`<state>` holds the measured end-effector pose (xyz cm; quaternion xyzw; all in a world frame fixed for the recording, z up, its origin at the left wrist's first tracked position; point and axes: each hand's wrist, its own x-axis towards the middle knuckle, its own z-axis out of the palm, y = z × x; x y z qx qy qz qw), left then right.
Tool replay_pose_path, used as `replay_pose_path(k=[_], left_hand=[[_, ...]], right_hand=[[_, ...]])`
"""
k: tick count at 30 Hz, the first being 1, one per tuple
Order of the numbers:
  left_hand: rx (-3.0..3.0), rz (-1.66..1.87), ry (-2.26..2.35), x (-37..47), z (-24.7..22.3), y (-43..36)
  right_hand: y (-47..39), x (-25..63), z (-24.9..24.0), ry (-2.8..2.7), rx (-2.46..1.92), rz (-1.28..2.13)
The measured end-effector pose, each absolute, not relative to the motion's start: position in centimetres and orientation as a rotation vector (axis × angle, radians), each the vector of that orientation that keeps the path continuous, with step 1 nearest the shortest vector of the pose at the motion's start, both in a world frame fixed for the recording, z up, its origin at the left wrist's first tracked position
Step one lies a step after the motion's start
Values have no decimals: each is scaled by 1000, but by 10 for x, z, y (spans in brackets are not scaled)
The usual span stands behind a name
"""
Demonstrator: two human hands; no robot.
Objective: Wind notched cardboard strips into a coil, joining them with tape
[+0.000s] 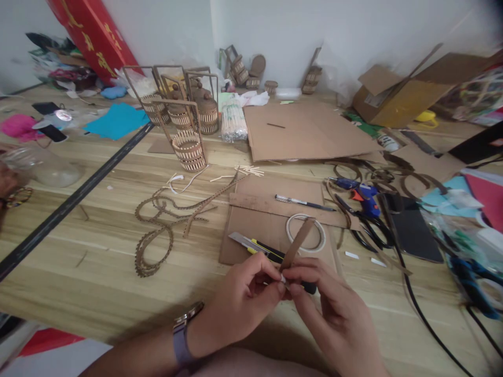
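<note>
Near the table's front edge, my left hand (251, 293) and my right hand (330, 309) meet fingertip to fingertip. Both pinch the lower end of a brown cardboard strip (299, 242), which slants up to the right. A small white bit shows between the fingertips; its shape is mostly hidden. Just behind the fingers lies a yellow and black cutter knife (251, 245), blade pointing left. The strip's upper end passes over a white ring of tape (322, 238). Beneath these is a cardboard sheet (243, 225), with a pen (304, 203) farther back.
Coiled notched strips (171, 230) lie left of the cardboard, and small slatted baskets (188, 152) stand behind. Scissors (371, 230), a blue glue gun (367, 199) and a black cable (416, 303) are at right. Another person's hand (8, 180) is at the left edge by a jar (51, 167).
</note>
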<state>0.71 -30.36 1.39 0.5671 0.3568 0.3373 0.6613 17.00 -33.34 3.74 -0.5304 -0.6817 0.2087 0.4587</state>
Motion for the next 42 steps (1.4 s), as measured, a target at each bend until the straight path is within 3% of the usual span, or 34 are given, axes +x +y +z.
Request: replay_pose_path(k=[20, 42], left_hand=[[1336, 749, 856, 5, 17, -308], [1942, 753, 1024, 1, 22, -308]], right_hand=[[-336, 168, 37, -1638, -1383, 542], [-335, 169, 30, -1720, -1433, 463]])
